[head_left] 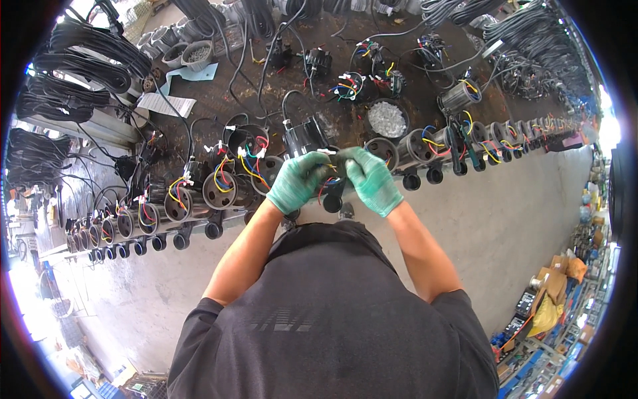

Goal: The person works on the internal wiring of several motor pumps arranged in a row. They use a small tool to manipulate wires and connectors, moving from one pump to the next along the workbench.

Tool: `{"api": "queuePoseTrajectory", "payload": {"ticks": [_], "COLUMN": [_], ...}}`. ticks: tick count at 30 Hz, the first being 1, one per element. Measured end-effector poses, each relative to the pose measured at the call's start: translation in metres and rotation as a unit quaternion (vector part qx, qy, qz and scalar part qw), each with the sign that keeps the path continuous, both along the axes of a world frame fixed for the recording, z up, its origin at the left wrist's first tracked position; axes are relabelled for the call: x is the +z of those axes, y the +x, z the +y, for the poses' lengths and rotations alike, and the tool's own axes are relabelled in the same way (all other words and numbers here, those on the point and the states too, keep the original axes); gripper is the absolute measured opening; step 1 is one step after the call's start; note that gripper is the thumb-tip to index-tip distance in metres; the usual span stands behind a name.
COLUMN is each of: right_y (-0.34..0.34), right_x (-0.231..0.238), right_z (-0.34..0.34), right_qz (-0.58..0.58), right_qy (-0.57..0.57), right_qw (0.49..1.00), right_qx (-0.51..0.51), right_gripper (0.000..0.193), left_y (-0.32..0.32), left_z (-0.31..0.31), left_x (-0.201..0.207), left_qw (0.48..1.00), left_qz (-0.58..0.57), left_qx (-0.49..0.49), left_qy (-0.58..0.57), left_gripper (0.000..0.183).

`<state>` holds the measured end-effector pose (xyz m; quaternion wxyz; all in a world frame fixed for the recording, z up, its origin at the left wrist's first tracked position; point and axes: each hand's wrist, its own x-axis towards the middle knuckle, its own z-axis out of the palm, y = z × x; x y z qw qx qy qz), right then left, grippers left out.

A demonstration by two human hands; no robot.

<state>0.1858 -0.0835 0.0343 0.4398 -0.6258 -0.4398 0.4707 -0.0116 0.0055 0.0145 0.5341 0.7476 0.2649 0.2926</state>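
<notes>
My left hand (297,183), in a green glove, is closed with its fingertips on thin coloured wires (333,167) at the bench's near edge. Close beside it, my right hand (373,181), gloved alike, has its fingers bent together at the same spot; what they pinch is hidden. Just beyond my left hand a black ribbed motor cap (305,137) stands on the bench, a black cable rising from its top. A small white connector (326,152) shows between the cap and my fingers. Below my fingertips hangs a dark round pipe end (331,203).
Grey cylindrical housings (220,191) with coloured wires line the bench edge on both sides. A bowl of clear-white connectors (387,119) stands beyond my right hand. Wired parts (350,86) lie farther back. Coiled black cables (86,60) are stacked left, with boxes (550,284) at lower right.
</notes>
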Motion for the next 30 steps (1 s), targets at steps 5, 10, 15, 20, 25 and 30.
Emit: {"api": "queuePoseTrajectory", "payload": {"ticks": [5, 10, 15, 20, 25, 30], "right_y": [0.004, 0.004, -0.01, -0.009, -0.002, -0.007], "right_x": [0.022, 0.018, 0.022, 0.02, 0.017, 0.015], "right_z": [0.005, 0.005, 0.009, -0.001, 0.005, 0.005], "right_qz": [-0.413, -0.485, 0.196, 0.249, -0.377, -0.443], "right_qy": [0.282, 0.271, -0.175, -0.173, 0.306, 0.313], "right_qw": [0.858, 0.815, 0.965, 0.953, 0.873, 0.835], "right_qx": [0.119, 0.163, -0.013, -0.023, 0.045, 0.09], "right_gripper": [0.028, 0.02, 0.016, 0.016, 0.022, 0.009], "left_y": [-0.001, -0.001, -0.003, -0.001, -0.002, -0.002], "left_z": [0.001, 0.002, 0.002, 0.002, 0.003, 0.004], "left_x": [-0.009, -0.007, -0.005, 0.002, -0.007, -0.007], "left_qw": [0.998, 1.0, 1.0, 0.998, 0.996, 0.998], "left_qz": [-0.026, 0.002, -0.014, -0.011, -0.027, -0.011], "left_qx": [0.003, -0.003, -0.01, -0.007, -0.009, -0.009], "left_qy": [-0.053, -0.025, -0.019, -0.065, -0.089, -0.064], "left_gripper": [0.019, 0.02, 0.02, 0.019, 0.018, 0.018]}}
